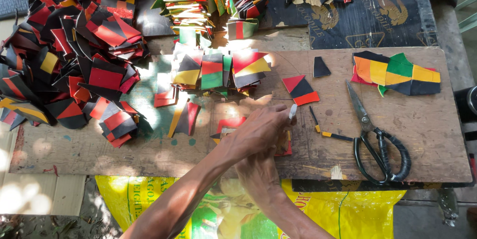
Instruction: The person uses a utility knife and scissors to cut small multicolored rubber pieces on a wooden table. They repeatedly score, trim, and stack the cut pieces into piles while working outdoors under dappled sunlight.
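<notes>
My left hand (pixel 258 132) lies over the middle of the wooden board (pixel 427 134), its fingers closed around a small white stick-like tool (pixel 292 111) that pokes out at the fingertips. My right hand (pixel 259 175) comes up from the board's near edge and is partly hidden beneath the left. It holds a small red and yellow cut piece (pixel 286 145) against the board. A red and black piece (pixel 301 90) lies just beyond the fingers. Thin black and yellow offcuts (pixel 328 133) sit to their right.
Black-handled scissors (pixel 377 144) lie shut on the board's right. Orange, yellow, green and black pieces (pixel 397 73) are stacked at the far right. Heaps of red and black pieces (pixel 74 60) cover the left, and mixed stacks (pixel 218 70) the middle back. A yellow sack (pixel 343 209) hangs below.
</notes>
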